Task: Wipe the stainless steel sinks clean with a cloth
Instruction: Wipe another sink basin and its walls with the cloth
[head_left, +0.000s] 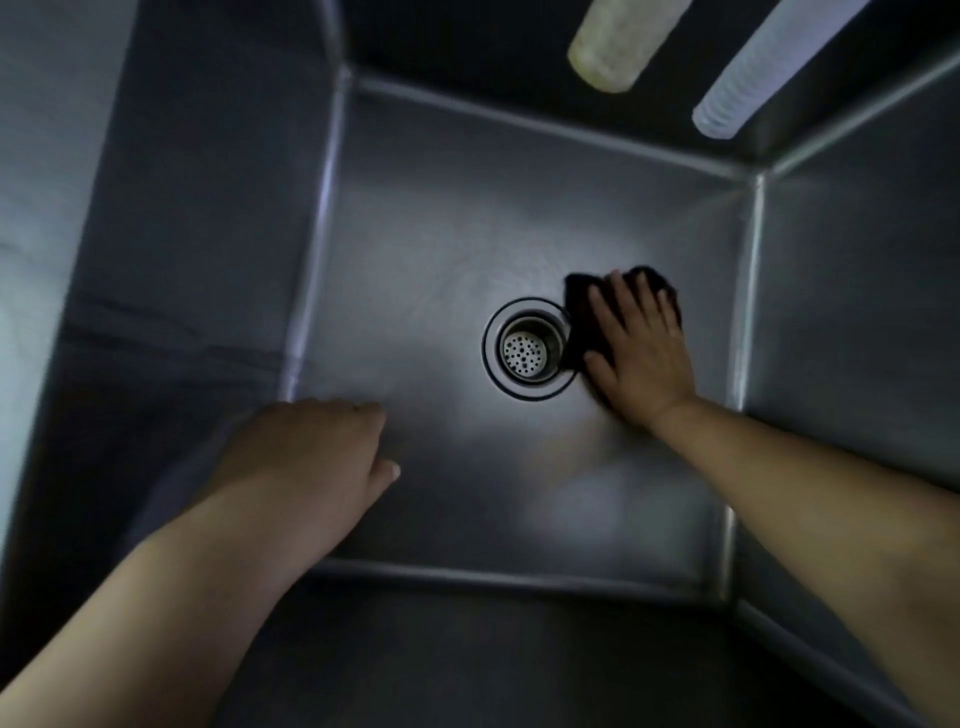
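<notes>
— Report right hand status.
— My right hand (641, 358) lies flat, fingers straight and spread, pressing a dark cloth (582, 312) against the floor of the stainless steel sink (415, 270). The cloth sits just right of the drain strainer (527, 349), touching its rim.
— Left hand?
— My left hand (317, 457) hangs over the near left part of the basin floor, fingers loosely curled, holding nothing.
— Other items?
— Two hose ends hang at the far right: a yellowish hose (618, 47) and a ribbed white hose (753, 83).
</notes>
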